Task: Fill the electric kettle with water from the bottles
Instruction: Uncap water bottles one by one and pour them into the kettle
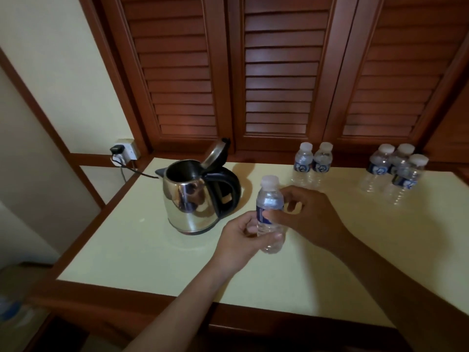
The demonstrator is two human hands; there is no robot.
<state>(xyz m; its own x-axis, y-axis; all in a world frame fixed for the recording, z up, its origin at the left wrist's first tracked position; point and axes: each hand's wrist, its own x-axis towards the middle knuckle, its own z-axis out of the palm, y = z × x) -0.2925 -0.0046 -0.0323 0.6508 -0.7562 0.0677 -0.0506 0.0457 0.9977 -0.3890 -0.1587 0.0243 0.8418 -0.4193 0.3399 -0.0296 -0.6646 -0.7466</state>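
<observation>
Both hands, left hand (237, 238) and right hand (308, 217), clasp a small clear capped blue-labelled plastic water bottle (269, 214) right of the open-lidded steel kettle (193, 196).

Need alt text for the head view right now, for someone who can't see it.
Both hands, left hand and right hand, hold a capped water bottle upright beside the open-lidded steel kettle on a pale table. Five more capped bottles stand behind.

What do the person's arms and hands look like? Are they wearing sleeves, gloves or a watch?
Both arms are bare as far as the head view shows: no sleeves, no gloves. The left hand and right hand show no rings, and neither wrist has a watch or bracelet. The fingers are uncovered too.
</observation>
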